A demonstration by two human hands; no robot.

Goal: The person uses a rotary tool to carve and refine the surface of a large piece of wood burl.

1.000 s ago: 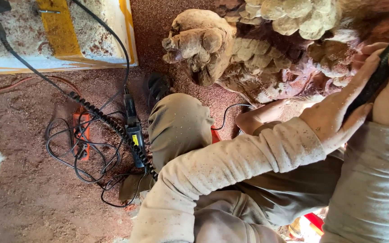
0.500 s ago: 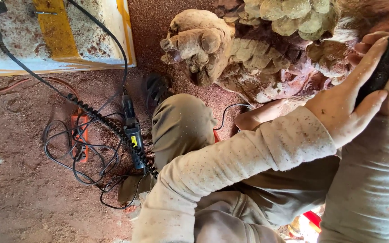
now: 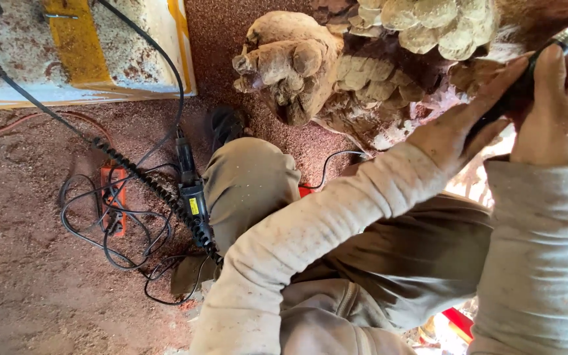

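**Two hands steadying a rotary tool against a wood carving**

We are looking down past our own knees at a carving (image 3: 363, 66), a lumpy mass of pale, rounded, scale-like forms filling the top of the view. Both our hands are working at its right edge. The right hand (image 3: 557, 112) is wrapping its fingers closed around the tool (image 3: 527, 79), a slim dark handpiece whose metal tip is pointing up and right toward the frame's corner. The left hand (image 3: 458, 131) is lying just beside it, fingers extended along the tool's lower body and pressing against it as a brace; we cannot tell whether its thumb is closing round the far side. The tip itself is running out of view, so we cannot say whether it is touching wood.

On the sawdust-covered ground (image 3: 34, 263), a tangle of black cords (image 3: 119, 217) is looping round an orange power strip (image 3: 114, 197), and a coiled lead (image 3: 146, 181) is running beside our left knee (image 3: 251, 184). A white and yellow board (image 3: 73, 52) is lying at upper left.

We are judging the risks as follows. The tool is being held near a frame-edge detail, so a skid of the tip could gouge the finished scales. The cords are sitting close to our feet, so a shift of the leg could snag them and jerk the handpiece. Loose sleeves are hanging near the spinning end.
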